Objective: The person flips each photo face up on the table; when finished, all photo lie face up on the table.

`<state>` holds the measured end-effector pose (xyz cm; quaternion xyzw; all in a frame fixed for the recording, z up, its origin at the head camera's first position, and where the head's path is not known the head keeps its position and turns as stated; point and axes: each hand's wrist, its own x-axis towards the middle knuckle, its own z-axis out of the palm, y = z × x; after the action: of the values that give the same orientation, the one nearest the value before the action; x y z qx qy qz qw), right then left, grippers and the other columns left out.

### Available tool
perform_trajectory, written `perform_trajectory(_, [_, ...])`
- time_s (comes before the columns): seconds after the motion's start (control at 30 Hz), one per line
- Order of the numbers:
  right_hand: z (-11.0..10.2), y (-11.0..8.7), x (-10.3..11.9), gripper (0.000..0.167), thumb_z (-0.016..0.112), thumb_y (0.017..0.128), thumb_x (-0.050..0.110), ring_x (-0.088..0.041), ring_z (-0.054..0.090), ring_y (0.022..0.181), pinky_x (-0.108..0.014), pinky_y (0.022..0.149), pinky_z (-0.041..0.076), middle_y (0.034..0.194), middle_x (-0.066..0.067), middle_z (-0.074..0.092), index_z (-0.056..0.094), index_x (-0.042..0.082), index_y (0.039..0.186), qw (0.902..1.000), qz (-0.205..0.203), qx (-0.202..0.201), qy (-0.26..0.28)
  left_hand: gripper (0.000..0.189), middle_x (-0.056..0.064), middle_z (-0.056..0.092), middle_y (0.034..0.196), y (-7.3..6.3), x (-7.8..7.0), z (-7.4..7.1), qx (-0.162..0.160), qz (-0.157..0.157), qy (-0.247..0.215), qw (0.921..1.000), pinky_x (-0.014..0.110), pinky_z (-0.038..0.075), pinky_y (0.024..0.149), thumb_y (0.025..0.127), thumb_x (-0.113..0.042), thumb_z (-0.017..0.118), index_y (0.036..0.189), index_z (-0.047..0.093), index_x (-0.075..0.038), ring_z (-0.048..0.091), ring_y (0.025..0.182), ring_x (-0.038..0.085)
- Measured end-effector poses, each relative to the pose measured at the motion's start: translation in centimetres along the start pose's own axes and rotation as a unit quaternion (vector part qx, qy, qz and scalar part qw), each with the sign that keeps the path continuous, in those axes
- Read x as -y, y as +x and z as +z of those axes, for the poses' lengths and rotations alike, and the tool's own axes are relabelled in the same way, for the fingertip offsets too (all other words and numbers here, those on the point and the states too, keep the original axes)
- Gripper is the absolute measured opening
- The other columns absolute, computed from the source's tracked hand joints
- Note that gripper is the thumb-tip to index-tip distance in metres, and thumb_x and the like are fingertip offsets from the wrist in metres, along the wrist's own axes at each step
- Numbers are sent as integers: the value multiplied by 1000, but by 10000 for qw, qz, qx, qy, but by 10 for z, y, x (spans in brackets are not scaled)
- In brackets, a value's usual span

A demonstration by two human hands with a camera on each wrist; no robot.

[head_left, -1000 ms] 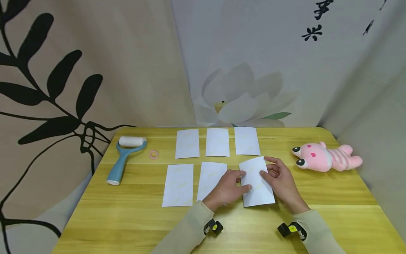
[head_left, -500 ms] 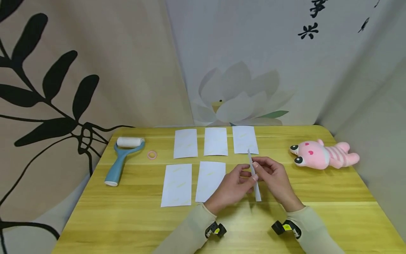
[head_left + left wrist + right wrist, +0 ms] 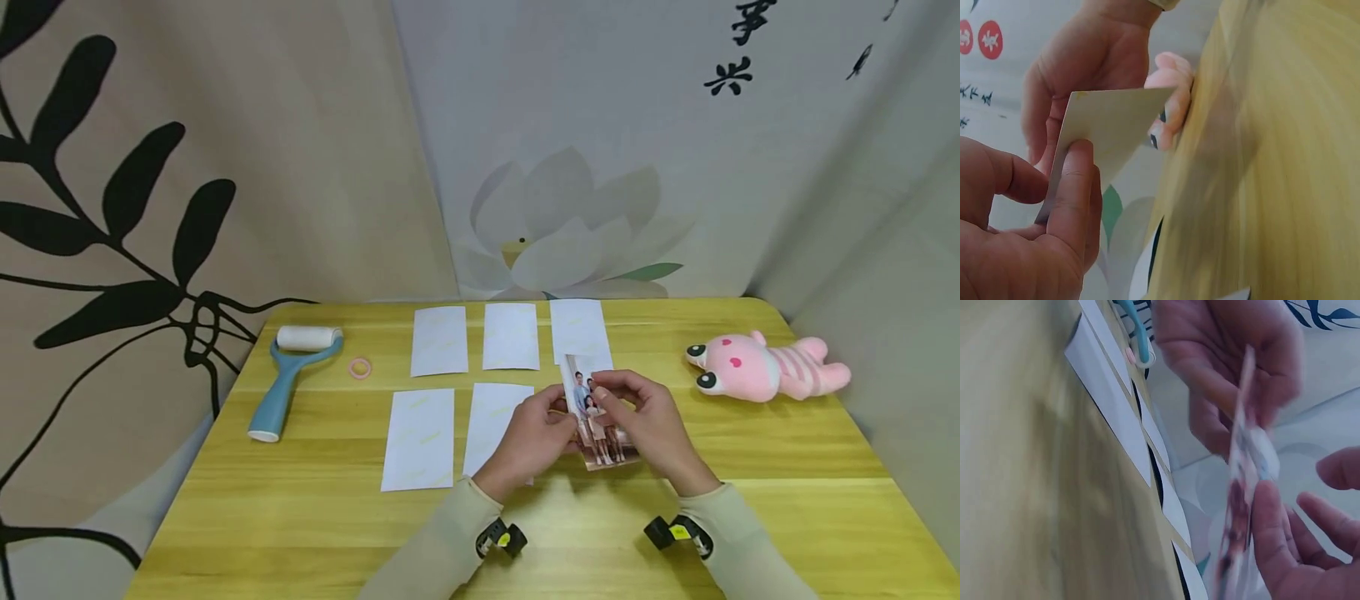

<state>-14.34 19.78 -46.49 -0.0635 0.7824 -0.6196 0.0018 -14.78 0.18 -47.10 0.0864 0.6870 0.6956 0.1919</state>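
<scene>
A printed photo (image 3: 582,402) showing a group of people is held tilted above the table, its picture side up. My left hand (image 3: 531,437) pinches it by the left edge; in the left wrist view the fingers lie against its pale back (image 3: 1125,115) with the thumb on the other side. My right hand (image 3: 658,427) is at the photo's right side. In the right wrist view, the right fingers (image 3: 1270,515) touch the picture face while the thumb stays apart. Close by, a white card (image 3: 497,425) lies partly hidden under the left hand.
Another white card (image 3: 417,439) lies at front left, and three more form a back row, one being the middle card (image 3: 512,336). Left are a blue-handled lint roller (image 3: 288,375) and a pink ring (image 3: 360,361). A pink plush toy (image 3: 765,367) lies right.
The white-backed sheet has been lifted and turned over through an edge-on position, so its printed photo side now faces up. The right hand has let go of its pinch.
</scene>
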Motion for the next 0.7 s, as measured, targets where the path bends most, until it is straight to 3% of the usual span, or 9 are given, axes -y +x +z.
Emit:
perform_trajectory(0.13, [-9,3,-2,34,67,106,24,-10,67,105,-23,83,62,126,-20,69,69,1,131,9969,73,-290,-723,44,11,63,116,3,4,-6,-37,-67,99,9999,32,65,79,104,-7,55,148,55,-1,72,99,16])
perform_trajectory(0.33, [-23,6,-16,35,67,106,30,-26,62,118,-12,86,51,134,-13,66,70,10,135,9820,291,-732,-1717,48,12,60,119,6,8,-10,-134,-88,158,9997,32,65,79,106,-6,55,152,50,1,68,97,14])
perform_trajectory(0.5, [-32,7,-25,37,68,105,27,-27,64,110,-15,81,52,132,-17,68,68,7,137,9799,558,-764,-1756,48,13,60,114,12,14,-10,-248,-106,-8,9996,34,66,78,104,-1,56,151,50,4,66,89,16])
perform_trajectory(0.7, [-37,8,-32,37,69,104,19,-16,65,92,-20,74,55,118,-18,70,67,2,137,9831,834,-505,-1552,51,15,64,115,16,21,-9,-290,-163,33,9994,33,66,76,104,0,58,153,47,1,68,87,16])
